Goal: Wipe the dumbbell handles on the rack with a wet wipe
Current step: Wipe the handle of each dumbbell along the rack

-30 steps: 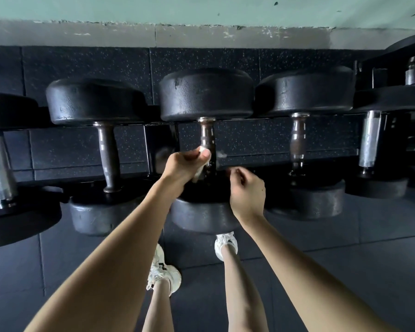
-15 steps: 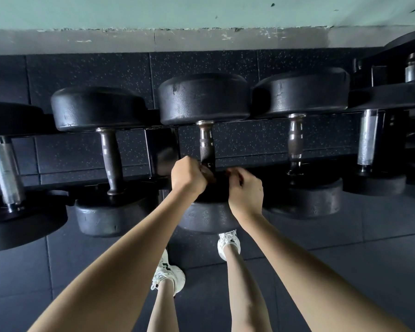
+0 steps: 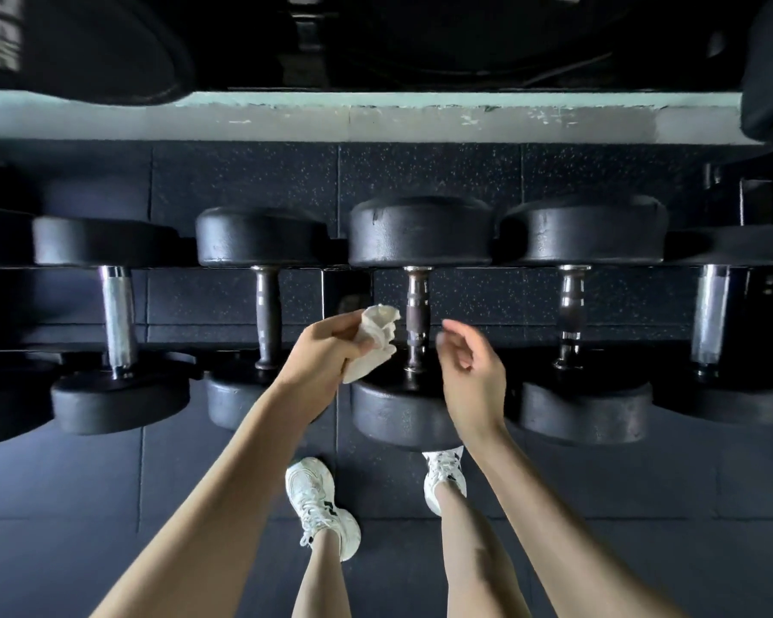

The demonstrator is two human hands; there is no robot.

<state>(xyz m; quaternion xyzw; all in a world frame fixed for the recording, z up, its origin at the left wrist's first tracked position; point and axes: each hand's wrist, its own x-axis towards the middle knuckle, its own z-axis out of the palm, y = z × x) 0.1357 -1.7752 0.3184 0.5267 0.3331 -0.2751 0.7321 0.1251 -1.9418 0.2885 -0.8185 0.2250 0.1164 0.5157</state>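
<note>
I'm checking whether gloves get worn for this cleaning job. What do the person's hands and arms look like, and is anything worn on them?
No gloves. The left hand and right hand are bare, and no ring, watch or band shows on either. The left forearm and right forearm are bare too; no sleeve comes into view.

Dumbbell heads (image 3: 420, 231) flank the handle (image 3: 417, 321); open gaps lie beside it.

Your view is dim, with glints on the chrome dumbbell handle (image 3: 117, 321). Edges bend from wide-angle distortion; your right hand (image 3: 476, 376) blurs slightly.
</note>
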